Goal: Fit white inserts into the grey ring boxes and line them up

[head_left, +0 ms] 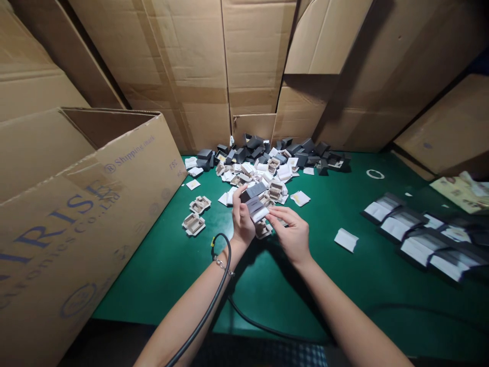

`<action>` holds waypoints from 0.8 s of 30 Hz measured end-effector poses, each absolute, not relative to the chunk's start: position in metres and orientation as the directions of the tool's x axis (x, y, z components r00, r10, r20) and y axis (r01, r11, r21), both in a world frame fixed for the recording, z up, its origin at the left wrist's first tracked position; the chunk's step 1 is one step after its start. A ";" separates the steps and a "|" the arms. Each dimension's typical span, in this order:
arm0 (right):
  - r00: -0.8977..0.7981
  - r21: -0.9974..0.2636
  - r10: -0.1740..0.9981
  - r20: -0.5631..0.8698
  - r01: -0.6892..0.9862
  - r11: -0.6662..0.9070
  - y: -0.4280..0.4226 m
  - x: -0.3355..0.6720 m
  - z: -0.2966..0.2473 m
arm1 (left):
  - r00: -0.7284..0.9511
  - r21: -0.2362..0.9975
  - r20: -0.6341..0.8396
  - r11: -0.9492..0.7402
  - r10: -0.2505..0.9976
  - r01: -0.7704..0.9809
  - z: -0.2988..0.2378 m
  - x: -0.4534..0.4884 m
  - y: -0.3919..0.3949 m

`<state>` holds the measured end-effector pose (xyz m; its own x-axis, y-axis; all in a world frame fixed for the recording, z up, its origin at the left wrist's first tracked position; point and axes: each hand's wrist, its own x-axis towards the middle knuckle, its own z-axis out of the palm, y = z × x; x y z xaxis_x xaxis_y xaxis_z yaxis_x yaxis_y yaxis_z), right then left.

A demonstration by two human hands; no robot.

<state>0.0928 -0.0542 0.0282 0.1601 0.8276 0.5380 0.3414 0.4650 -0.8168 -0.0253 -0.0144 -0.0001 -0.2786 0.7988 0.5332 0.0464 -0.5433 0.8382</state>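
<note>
Box, small and dark, sits in the left hand above the green table, gripped between thumb and fingers; in this head view I see the right hand pinching with thumb and fingers at the near edge of a white insert at the box's near side; I judge the step to be fitting or adjusting that insert, though I cannot tell how deeply it is seated; to my eye the next move calls for a steady left hold and light, even fingertip pressure from the right.
</note>
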 end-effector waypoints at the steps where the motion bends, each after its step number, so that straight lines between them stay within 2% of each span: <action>1: 0.148 -0.821 0.834 0.532 0.331 0.465 -0.054 0.093 0.028 | -0.286 0.826 0.552 -0.561 0.783 0.059 0.000 -0.026 -0.014; 5: 0.141 -0.877 0.881 0.452 0.251 0.410 -0.053 0.092 0.029 | -0.285 0.797 0.598 -0.593 0.749 0.115 -0.002 -0.027 -0.014; 9: 0.184 -0.967 0.950 0.253 0.091 0.239 -0.050 0.091 0.028 | -0.240 0.760 0.650 -0.615 0.721 0.212 -0.002 -0.028 -0.015; 12: 0.169 -0.989 0.975 0.144 0.007 0.145 -0.048 0.091 0.028 | -0.208 0.730 0.680 -0.624 0.703 0.278 0.000 -0.029 -0.017; 15: 0.160 -0.994 0.982 0.096 -0.029 0.102 -0.046 0.091 0.026 | -0.181 0.750 0.656 -0.606 0.733 0.264 0.002 -0.029 -0.019; 19: 0.132 -0.987 0.991 -0.002 -0.157 0.019 -0.043 0.090 0.020 | -0.173 0.803 0.594 -0.567 0.785 0.184 0.001 -0.027 -0.021; 22: 0.123 -0.990 0.992 0.039 -0.132 0.055 -0.043 0.088 0.016 | -0.201 0.820 0.573 -0.557 0.795 0.133 0.000 -0.026 -0.021; 24: 0.177 -0.985 0.970 0.169 0.007 0.170 -0.045 0.088 0.016 | -0.218 0.839 0.543 -0.537 0.811 0.092 0.001 -0.024 -0.021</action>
